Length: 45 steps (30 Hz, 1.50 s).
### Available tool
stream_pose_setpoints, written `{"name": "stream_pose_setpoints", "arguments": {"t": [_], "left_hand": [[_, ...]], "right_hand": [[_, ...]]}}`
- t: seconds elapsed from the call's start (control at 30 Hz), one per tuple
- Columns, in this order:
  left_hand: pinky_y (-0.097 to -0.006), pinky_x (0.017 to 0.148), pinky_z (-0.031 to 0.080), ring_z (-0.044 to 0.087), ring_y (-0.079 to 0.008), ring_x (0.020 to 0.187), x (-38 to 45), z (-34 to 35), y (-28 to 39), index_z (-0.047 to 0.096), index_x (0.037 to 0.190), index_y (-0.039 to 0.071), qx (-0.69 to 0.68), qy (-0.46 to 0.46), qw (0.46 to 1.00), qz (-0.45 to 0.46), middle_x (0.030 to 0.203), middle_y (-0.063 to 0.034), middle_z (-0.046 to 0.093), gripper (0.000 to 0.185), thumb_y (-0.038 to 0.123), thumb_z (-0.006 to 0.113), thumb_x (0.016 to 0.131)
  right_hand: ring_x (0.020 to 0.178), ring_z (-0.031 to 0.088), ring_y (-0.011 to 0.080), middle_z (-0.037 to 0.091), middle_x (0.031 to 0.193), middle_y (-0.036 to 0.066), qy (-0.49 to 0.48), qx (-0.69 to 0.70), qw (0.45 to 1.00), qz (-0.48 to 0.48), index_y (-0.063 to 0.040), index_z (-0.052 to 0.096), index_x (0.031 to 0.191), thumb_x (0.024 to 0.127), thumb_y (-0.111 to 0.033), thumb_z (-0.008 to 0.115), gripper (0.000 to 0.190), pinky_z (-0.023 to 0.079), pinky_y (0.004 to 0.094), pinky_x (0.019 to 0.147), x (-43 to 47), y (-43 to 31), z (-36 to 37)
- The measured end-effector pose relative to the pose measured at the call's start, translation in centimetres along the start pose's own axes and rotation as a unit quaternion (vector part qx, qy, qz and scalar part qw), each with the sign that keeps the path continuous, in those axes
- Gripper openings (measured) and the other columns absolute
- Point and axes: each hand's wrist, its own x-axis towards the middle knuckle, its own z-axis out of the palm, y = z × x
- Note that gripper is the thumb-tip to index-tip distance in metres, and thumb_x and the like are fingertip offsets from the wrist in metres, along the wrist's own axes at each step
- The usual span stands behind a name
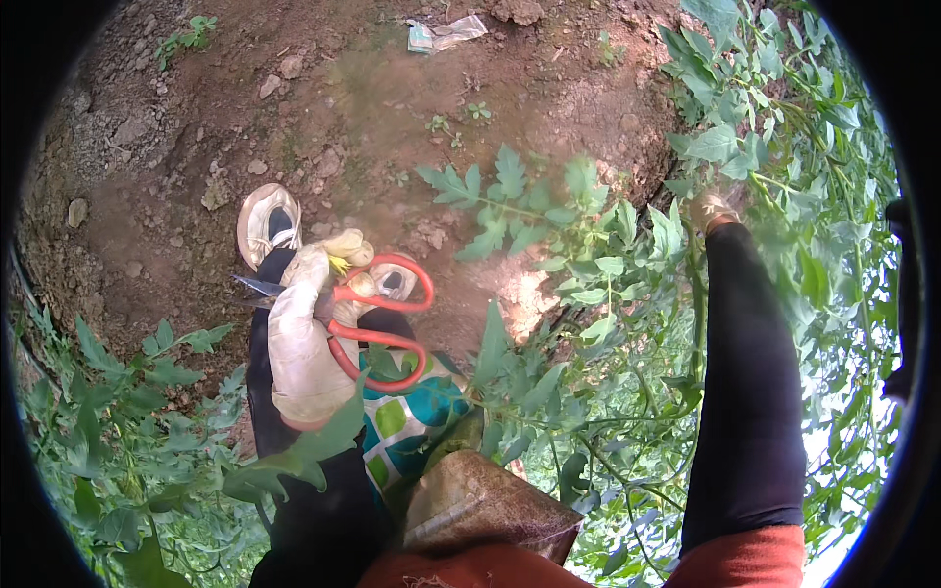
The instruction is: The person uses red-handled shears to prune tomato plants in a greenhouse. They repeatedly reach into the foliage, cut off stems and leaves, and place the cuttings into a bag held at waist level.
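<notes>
In a pale, soiled glove, my left hand (305, 338) grips a pair of scissors (386, 301) with red-orange handles. The handle loops point right, and the dark metal blades (257, 288) stick out to the left past the glove. A yellow blossom (339, 265) shows at the gloved fingers. On the right, my right hand (714, 211), also gloved, reaches in among tomato foliage (724, 147). Leaves cover part of it, so its fingers and anything in them cannot be made out.
Tomato plants (625, 411) crowd the right side, with more foliage (110, 411) at lower left. Two pale shoes (268, 224) stand on brown soil (353, 110). A crumpled wrapper (445, 35) lies farther off. Patterned cloth (390, 419) and a brown bag-like item (478, 500) are close to my body.
</notes>
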Motion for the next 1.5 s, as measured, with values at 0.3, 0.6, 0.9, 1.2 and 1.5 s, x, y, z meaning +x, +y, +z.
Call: {"name": "stream_pose_setpoints", "arguments": {"t": [0.3, 0.6, 0.9, 1.2, 1.5], "left_hand": [[-0.0385, 0.090, 0.049, 0.062, -0.0220, 0.092, 0.8, -0.5, -2.3, 0.059, 0.107, -0.001, 0.035, -0.001, 0.999, -0.006, 0.097, -0.0107, 0.064, 0.023, 0.015, 0.047, 0.097], [-0.0345, 0.087, 0.049, 0.062, -0.0196, 0.089, 0.7, -0.4, -3.6, 0.060, 0.106, -0.003, 0.055, 0.010, 0.998, -0.005, 0.094, -0.0114, 0.064, 0.022, 0.013, 0.049, 0.095], [-0.0369, 0.085, 0.051, 0.060, -0.0177, 0.080, 0.9, -0.6, -3.9, 0.059, 0.107, -0.004, 0.040, 0.039, 0.998, -0.021, 0.093, -0.0113, 0.063, 0.024, 0.015, 0.049, 0.095], [-0.0321, 0.085, 0.048, 0.060, -0.0177, 0.085, 1.0, 0.3, -4.6, 0.060, 0.105, -0.003, 0.077, 0.022, 0.997, -0.015, 0.093, -0.0101, 0.064, 0.024, 0.015, 0.047, 0.096], [-0.0354, 0.091, 0.048, 0.062, -0.0220, 0.090, 0.8, 0.5, -4.1, 0.060, 0.107, -0.005, 0.037, 0.001, 0.999, -0.024, 0.095, -0.0132, 0.064, 0.025, 0.014, 0.048, 0.095]], "right_hand": [[0.118, 0.055, 0.0298, 0.056, 0.127, 0.018, 0.036, 0.036, 0.998, 0.034, -0.004, 0.056, 0.125, 0.092, -0.023, 0.047, 0.039, 0.043, 0.0424, 0.099, 8.9, 2.9, 5.5], [0.111, 0.059, 0.0288, 0.060, 0.118, 0.017, 0.066, 0.051, 0.996, 0.017, -0.004, 0.061, 0.116, 0.088, -0.022, 0.053, 0.034, 0.047, 0.0402, 0.093, 10.5, 2.3, 9.0], [0.105, 0.063, 0.0278, 0.065, 0.109, 0.016, 0.125, 0.024, 0.991, -0.042, -0.004, 0.067, 0.107, 0.085, -0.021, 0.059, 0.028, 0.051, 0.0380, 0.087, 14.2, 2.2, 7.7], [0.098, 0.067, 0.0267, 0.070, 0.100, 0.015, 0.314, -0.107, 0.920, -0.209, -0.004, 0.072, 0.098, 0.082, -0.020, 0.066, 0.023, 0.055, 0.0359, 0.081, 11.8, 3.3, 1.1], [0.069, 0.061, 0.0258, 0.060, 0.076, 0.013, 0.256, 0.228, 0.896, -0.282, 0.000, 0.062, 0.094, 0.082, -0.006, 0.060, 0.014, 0.050, 0.0355, 0.059, -10.2, 1.4, 0.8]]}}
